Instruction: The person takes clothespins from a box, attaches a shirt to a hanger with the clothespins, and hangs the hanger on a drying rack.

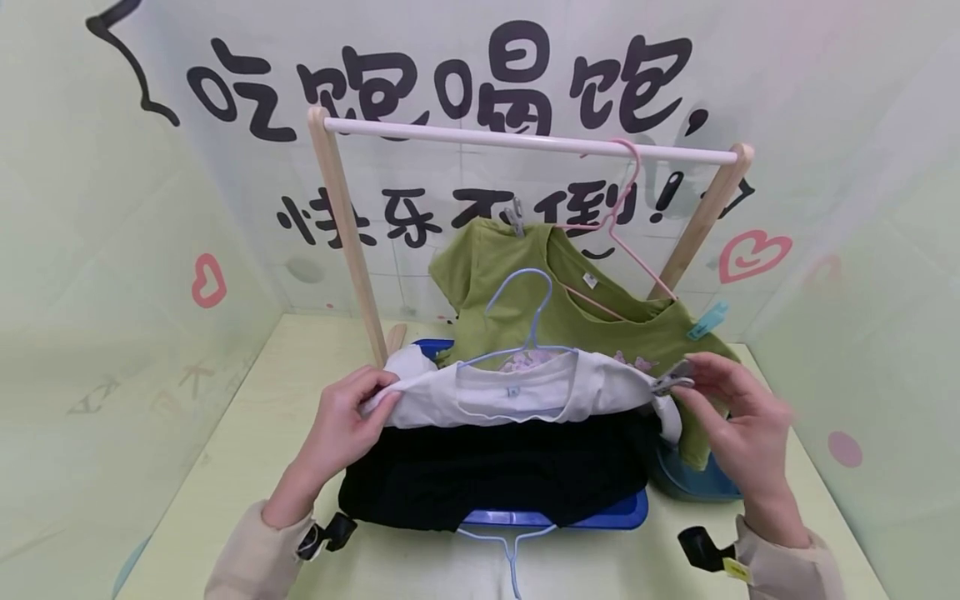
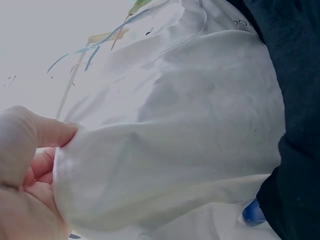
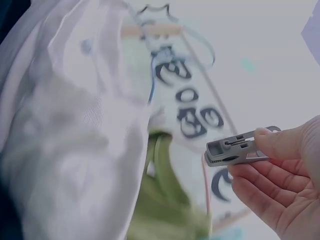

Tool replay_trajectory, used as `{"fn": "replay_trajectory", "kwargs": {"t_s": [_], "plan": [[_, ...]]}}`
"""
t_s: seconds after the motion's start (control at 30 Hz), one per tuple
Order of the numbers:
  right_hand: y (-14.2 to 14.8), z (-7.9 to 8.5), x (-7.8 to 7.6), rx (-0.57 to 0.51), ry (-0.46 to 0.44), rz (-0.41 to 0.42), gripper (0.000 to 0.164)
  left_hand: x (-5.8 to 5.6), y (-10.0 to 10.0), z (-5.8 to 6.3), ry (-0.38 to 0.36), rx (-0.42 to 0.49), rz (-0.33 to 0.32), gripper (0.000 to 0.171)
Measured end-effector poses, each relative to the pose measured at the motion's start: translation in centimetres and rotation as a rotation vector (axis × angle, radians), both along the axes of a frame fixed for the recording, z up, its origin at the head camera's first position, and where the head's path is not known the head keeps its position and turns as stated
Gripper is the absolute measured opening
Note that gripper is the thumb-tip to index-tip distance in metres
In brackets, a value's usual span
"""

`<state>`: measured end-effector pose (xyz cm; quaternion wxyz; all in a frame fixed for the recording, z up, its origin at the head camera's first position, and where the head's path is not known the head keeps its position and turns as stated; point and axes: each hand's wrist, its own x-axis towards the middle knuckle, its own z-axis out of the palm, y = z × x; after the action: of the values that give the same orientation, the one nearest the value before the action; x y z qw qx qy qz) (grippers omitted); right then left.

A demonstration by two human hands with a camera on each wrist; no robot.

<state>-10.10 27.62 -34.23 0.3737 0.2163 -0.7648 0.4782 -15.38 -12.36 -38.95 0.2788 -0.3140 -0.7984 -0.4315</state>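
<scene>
A white shirt (image 1: 517, 392) is held up on a light blue hanger (image 1: 534, 323), its neckline facing me. My left hand (image 1: 348, 421) pinches the shirt's left shoulder between thumb and fingers; in the left wrist view the thumb (image 2: 57, 132) lies on the white cloth. My right hand (image 1: 742, 417) holds a grey clothespin (image 3: 237, 149) by its handles, near the shirt's right shoulder. In the right wrist view the clothespin's tip stands apart from the white cloth (image 3: 85, 150).
Behind, a green shirt (image 1: 495, 283) hangs on a pink hanger (image 1: 611, 218) from a white rail (image 1: 525, 140), with grey (image 1: 515, 218) and teal clothespins (image 1: 708, 321). Black cloth (image 1: 495, 475) with another blue hanger (image 1: 510, 550) lies over a blue tray (image 1: 622, 512). A blue basin (image 1: 697, 483) stands right.
</scene>
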Motion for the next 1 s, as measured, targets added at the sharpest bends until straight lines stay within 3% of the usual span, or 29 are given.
{"fn": "replay_trajectory", "kwargs": {"t_s": [0.27, 0.67, 0.83, 1.0], "plan": [[-3.8, 1.3, -1.4, -0.007, 0.016, 0.17, 0.03, 0.0, -0.1, 0.1, -0.028, 0.024, 0.004, 0.018], [-9.3, 2.8, -2.7, 0.003, -0.012, 0.304, 0.031, 0.1, -0.2, 0.2, -0.044, 0.021, 0.019, 0.017], [-12.1, 2.9, -3.5, 0.015, 0.0, 0.411, 0.022, 0.1, -0.3, 0.1, -0.046, 0.016, 0.027, 0.017], [-15.0, 2.9, -4.3, 0.05, 0.004, 0.471, 0.023, 0.1, -0.2, 0.0, -0.043, 0.023, 0.021, 0.017]]}}
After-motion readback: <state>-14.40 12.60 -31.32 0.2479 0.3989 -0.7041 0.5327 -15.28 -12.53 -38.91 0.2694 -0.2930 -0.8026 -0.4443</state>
